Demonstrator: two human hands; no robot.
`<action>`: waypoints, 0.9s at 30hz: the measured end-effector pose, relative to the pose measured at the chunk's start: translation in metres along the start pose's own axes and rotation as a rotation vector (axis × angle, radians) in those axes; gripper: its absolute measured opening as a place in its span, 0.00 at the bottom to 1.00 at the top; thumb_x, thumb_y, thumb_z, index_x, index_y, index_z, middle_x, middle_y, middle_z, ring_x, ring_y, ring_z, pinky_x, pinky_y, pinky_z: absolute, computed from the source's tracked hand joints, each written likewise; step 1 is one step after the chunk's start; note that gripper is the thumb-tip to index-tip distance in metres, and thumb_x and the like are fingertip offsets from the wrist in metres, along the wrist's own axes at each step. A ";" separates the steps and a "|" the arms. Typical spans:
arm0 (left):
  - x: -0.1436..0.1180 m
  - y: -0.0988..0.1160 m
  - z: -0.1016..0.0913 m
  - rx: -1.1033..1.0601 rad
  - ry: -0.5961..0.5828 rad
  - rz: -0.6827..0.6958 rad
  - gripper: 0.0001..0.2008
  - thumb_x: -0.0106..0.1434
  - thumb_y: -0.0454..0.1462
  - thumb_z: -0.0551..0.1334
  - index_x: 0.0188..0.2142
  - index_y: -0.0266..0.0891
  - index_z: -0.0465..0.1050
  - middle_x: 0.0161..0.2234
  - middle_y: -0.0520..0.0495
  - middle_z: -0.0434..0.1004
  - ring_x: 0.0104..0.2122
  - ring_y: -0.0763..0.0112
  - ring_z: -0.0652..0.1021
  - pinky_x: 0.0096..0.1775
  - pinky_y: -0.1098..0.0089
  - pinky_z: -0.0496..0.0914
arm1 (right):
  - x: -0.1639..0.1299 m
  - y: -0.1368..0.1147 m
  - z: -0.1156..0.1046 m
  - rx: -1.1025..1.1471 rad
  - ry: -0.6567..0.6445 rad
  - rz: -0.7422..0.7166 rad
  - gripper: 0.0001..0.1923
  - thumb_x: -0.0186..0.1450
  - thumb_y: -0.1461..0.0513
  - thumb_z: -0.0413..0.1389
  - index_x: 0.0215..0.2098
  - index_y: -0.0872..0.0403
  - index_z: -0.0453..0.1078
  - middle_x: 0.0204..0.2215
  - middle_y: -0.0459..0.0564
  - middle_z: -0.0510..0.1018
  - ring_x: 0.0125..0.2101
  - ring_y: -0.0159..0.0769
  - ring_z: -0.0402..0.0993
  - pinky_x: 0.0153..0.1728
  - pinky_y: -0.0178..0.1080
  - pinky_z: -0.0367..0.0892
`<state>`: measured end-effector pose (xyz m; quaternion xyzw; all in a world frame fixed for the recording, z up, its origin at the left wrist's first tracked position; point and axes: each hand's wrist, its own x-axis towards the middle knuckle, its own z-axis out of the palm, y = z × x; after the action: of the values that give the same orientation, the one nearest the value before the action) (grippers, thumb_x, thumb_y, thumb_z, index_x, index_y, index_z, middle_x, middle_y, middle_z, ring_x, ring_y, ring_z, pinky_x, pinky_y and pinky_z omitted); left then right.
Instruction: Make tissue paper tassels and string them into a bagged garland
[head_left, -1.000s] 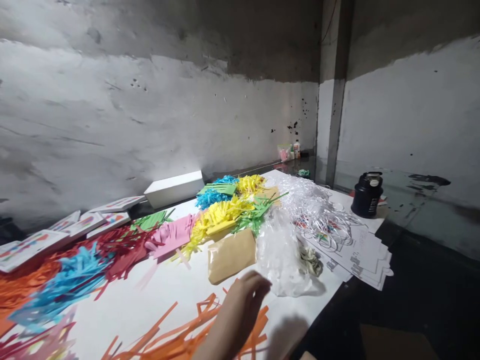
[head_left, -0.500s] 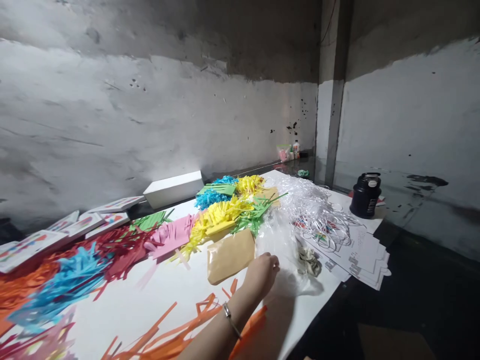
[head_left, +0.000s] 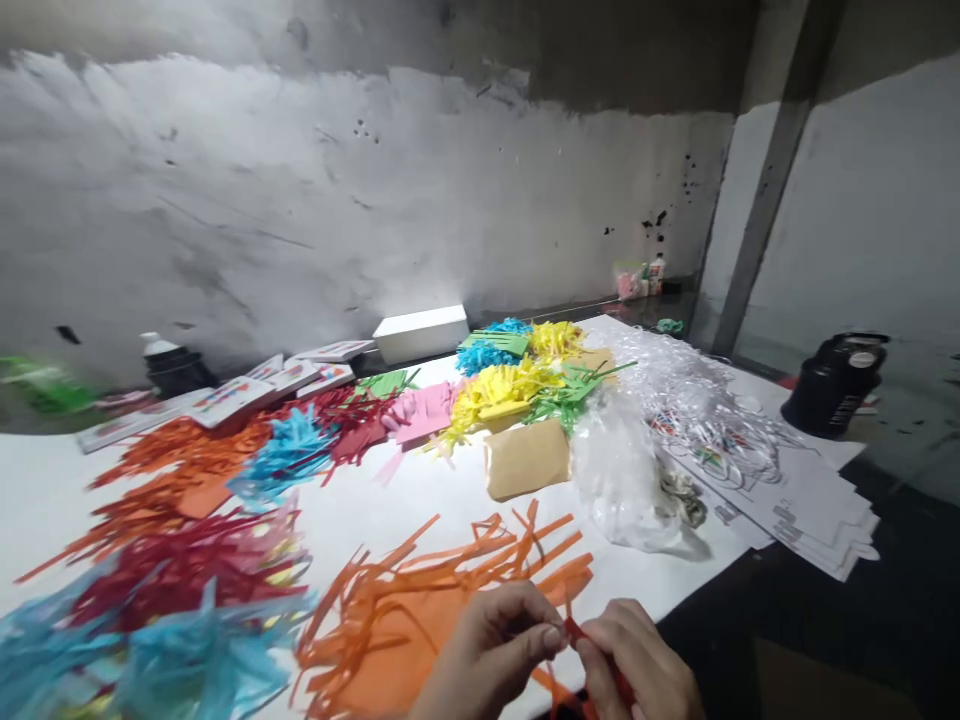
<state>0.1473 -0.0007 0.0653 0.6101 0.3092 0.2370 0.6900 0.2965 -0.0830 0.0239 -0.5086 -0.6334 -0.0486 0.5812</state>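
My left hand (head_left: pixel 504 640) is closed in a pinch at the lower middle, thumb against fingertips; whatever lies between them is too small to make out. Right beside it, my right hand (head_left: pixel 637 665) is closed around a rolled or twisted orange-red paper tassel (head_left: pixel 574 632), whose narrow end points at the left fingertips. The fingertips of both hands nearly meet. Beneath and left of them spreads a fringed orange paper sheet (head_left: pixel 405 630) with loose cut strips. A tan paper packet (head_left: pixel 528 460) lies beyond the hands, with a clear plastic bag (head_left: pixel 619 475) at its right.
Fringed paper in yellow (head_left: pixel 499 390), pink (head_left: pixel 424 412), blue (head_left: pixel 292 450) and dark red (head_left: pixel 187 565) covers the left and back. White string (head_left: pixel 690 400) is heaped at right over printed sheets (head_left: pixel 795 510). A black bottle (head_left: pixel 836 385) and a white box (head_left: pixel 421 335) stand farther back.
My left hand has come back from the plastic bag toward me and now meets my right hand, which has come into view with the orange-red tassel. The view has swung left.
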 end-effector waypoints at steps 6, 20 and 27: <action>-0.032 -0.005 -0.022 0.094 0.131 0.128 0.19 0.58 0.52 0.70 0.28 0.37 0.77 0.22 0.54 0.67 0.22 0.77 0.63 0.26 0.75 0.59 | -0.009 -0.014 0.023 0.065 -0.101 -0.031 0.10 0.69 0.70 0.50 0.33 0.52 0.68 0.23 0.45 0.71 0.26 0.33 0.68 0.28 0.34 0.67; -0.072 -0.021 -0.047 0.211 0.136 0.158 0.20 0.64 0.52 0.64 0.30 0.37 0.74 0.28 0.49 0.72 0.29 0.70 0.72 0.32 0.73 0.66 | 0.028 -0.040 0.020 0.188 -0.626 -0.072 0.13 0.73 0.64 0.48 0.30 0.51 0.67 0.26 0.44 0.75 0.30 0.32 0.71 0.33 0.34 0.69; -0.076 -0.023 -0.050 0.375 0.147 0.193 0.15 0.67 0.46 0.62 0.30 0.38 0.74 0.26 0.49 0.74 0.26 0.72 0.72 0.29 0.75 0.65 | 0.011 -0.039 0.038 0.136 -0.480 -0.168 0.11 0.71 0.67 0.47 0.32 0.52 0.65 0.25 0.45 0.72 0.27 0.33 0.68 0.31 0.36 0.66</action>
<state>0.0569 -0.0227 0.0496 0.7354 0.3374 0.2840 0.5145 0.2456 -0.0707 0.0408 -0.4109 -0.7950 0.0678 0.4412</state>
